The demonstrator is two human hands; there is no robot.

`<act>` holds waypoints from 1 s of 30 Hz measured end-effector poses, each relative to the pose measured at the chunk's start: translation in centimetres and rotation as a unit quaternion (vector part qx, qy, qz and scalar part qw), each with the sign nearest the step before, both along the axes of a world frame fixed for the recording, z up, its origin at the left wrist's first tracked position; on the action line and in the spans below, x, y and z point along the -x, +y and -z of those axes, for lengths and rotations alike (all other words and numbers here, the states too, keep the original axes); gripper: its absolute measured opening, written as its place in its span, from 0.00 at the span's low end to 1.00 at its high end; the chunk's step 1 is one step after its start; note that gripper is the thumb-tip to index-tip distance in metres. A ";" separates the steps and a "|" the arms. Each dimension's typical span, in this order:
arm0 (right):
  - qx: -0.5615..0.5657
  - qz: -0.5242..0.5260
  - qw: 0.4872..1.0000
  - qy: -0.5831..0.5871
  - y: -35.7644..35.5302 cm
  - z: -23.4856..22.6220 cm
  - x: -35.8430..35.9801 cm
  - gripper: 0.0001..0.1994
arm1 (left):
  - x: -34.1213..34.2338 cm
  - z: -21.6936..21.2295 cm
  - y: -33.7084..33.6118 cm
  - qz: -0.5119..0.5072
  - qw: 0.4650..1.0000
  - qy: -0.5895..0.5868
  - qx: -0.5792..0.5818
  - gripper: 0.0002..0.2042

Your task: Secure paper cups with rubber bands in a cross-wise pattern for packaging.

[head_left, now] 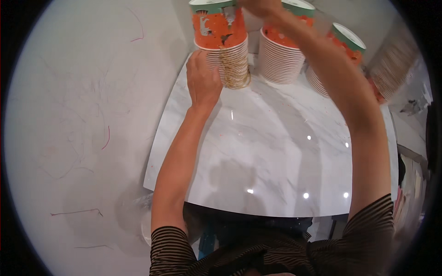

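At the back left of the table stands a tall stack of paper tubs point(219, 31), its top one orange and green with grey and dark figures. Below it, many white rims are nested closely. Thin yellowish strands point(237, 69) run over the rims on the stack's right side. My left hand point(202, 80) is closed against the stack's lower left side, thumb toward the front. Up at the top edge, my right hand point(261, 6) is beside the stack's upper right. It is blurred and partly cut off, so its fingers and anything in them cannot be made out.
Two similar tub stacks, a middle one point(282, 57) and a right one point(351, 39), stand farther right, partly behind my right forearm. A slanted, wrapped-looking stack point(391, 64) is at the far right. A wall with scribbles point(92, 115) borders the marble-patterned table point(271, 152) on the left.
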State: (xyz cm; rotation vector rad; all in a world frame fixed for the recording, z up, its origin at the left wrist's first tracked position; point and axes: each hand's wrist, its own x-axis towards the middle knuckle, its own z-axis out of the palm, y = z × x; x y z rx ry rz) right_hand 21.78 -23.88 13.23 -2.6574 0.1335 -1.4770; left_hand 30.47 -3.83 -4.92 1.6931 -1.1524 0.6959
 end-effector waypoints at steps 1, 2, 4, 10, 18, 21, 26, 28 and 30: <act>0.045 0.024 0.999 -0.009 1.4 1.0 1.0 0.15 | 0.6 0.1 0.4 0.008 1.000 -0.005 0.004 0.25; 0.116 0.048 0.991 -0.045 2.3 2.5 1.9 0.12 | 1.1 0.9 0.5 0.007 1.000 -0.005 -0.002 0.26; 0.161 0.033 0.984 -0.061 3.8 6.9 4.8 0.07 | 3.1 2.1 0.6 0.014 1.000 -0.010 0.007 0.25; -0.009 -0.095 0.994 0.054 13.7 17.0 17.2 0.17 | 7.4 6.2 0.0 0.158 0.974 -0.025 -0.162 0.08; -0.046 -0.323 0.945 -0.008 25.6 18.3 22.3 0.20 | 13.6 6.5 -7.5 0.066 0.944 0.153 -0.284 0.24; -0.111 -0.378 0.919 0.004 27.9 19.4 22.8 0.17 | 15.4 6.7 -8.5 0.001 0.960 0.130 -0.247 0.26; -0.163 -0.462 0.872 0.016 30.0 18.0 22.6 0.14 | 14.9 6.6 -8.2 -0.019 0.956 0.143 -0.255 0.25; -0.173 -0.495 0.851 0.043 30.2 18.2 22.6 0.13 | 15.1 6.6 -8.3 -0.014 0.956 0.144 -0.255 0.25; -0.162 -0.503 0.848 0.035 29.4 18.5 22.0 0.12 | 15.0 6.7 -8.2 -0.015 0.956 0.148 -0.253 0.24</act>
